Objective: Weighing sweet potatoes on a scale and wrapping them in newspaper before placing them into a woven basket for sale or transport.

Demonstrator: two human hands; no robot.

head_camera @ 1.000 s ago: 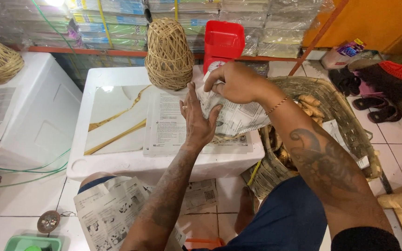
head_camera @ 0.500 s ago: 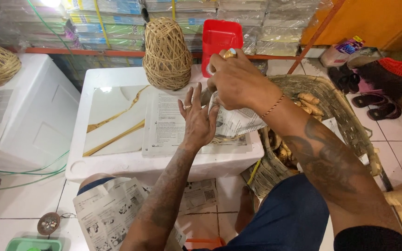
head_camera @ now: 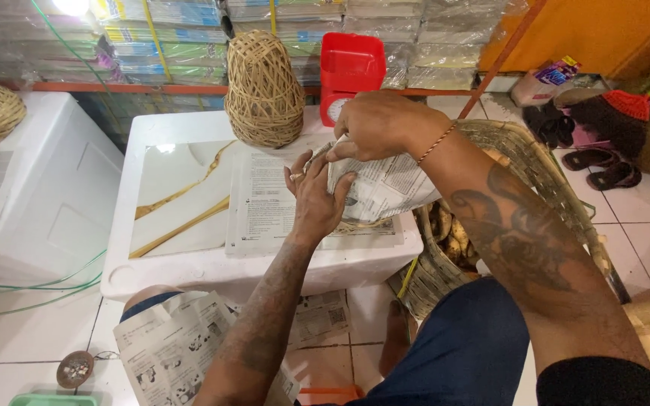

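A newspaper-wrapped bundle [head_camera: 389,188] rests on sheets of newspaper [head_camera: 265,203] spread over a white foam box [head_camera: 189,259]. My left hand [head_camera: 317,195] presses flat against the bundle's left side, fingers up. My right hand [head_camera: 378,124] pinches the top fold of the paper wrap from above. A big ball of tan twine [head_camera: 265,90] stands on the box just behind my hands.
A red weighing scale [head_camera: 351,71] sits behind the box. To the right is a woven basket [head_camera: 536,165] holding yellowish roots [head_camera: 449,229]. A second white foam box [head_camera: 39,195] stands left. Loose newspaper [head_camera: 174,349] lies on my lap. Shoes [head_camera: 596,154] lie far right.
My right hand has moved down and closed on the bundle's top fold. My left hand has shifted right, pressing closer against the wrap.
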